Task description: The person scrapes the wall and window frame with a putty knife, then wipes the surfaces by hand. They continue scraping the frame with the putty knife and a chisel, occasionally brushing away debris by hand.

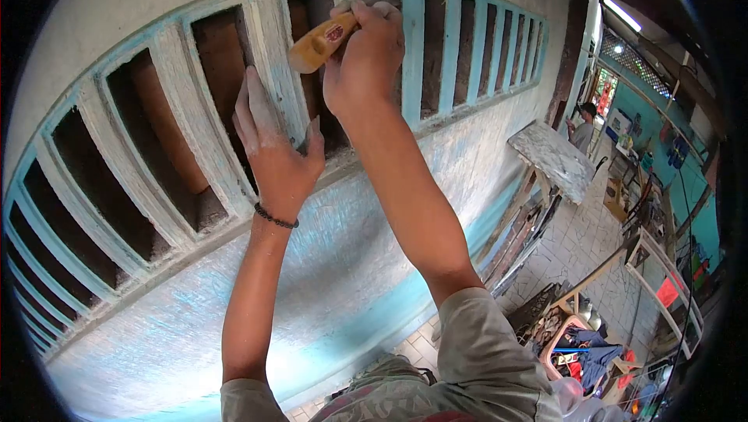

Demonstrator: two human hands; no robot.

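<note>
Whitewashed wall (pixel 351 250) with a slatted vent grille (pixel 436 40), its blue paint worn. Right hand (pixel 366 60) is clenched round the wooden-handled scraper (pixel 319 44), whose long axis runs up-right with the blade at the grille's top edge. Left hand (pixel 273 149) lies lower-left, flat on a slat, holding nothing.

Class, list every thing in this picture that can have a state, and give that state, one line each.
scraper, gripped by the right hand, blade at the top of the grille.
right hand, closed around the wooden handle, raised.
left hand, open, braced against a slat.
grille, paint partly scraped, whitish with blue patches left.
wall, blue paint worn and patchy.
bracelet, worn on the left wrist.
</note>
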